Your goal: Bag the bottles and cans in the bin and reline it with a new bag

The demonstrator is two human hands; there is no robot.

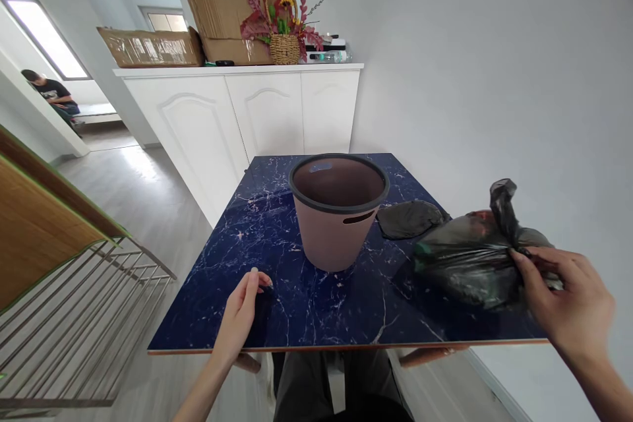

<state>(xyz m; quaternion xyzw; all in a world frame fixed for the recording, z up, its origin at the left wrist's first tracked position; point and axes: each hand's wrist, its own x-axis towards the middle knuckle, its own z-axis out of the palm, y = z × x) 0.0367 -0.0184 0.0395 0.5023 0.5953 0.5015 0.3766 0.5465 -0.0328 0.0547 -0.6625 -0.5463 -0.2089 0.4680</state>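
Note:
My right hand (568, 283) pinches the gathered neck of a filled black garbage bag (469, 260) at the table's right side. The bag is knotted, its loose end sticking up, and some green and red contents show faintly through it. My left hand (243, 306) rests near the table's front edge with fingers loosely bent and nothing in them. A brown trash can (331, 241) with a dark rim stands upright between my hands, near the table's middle. Right of the can lies a flat, folded black plastic bag (410, 219).
The dark blue marbled table (222, 264) meets the wall on the right. Behind it, a white cabinet (267, 105) bears cardboard boxes (153, 48) and a flower basket (285, 49). A metal rack (93, 316) stands at left. Another person (54, 92) sits far left.

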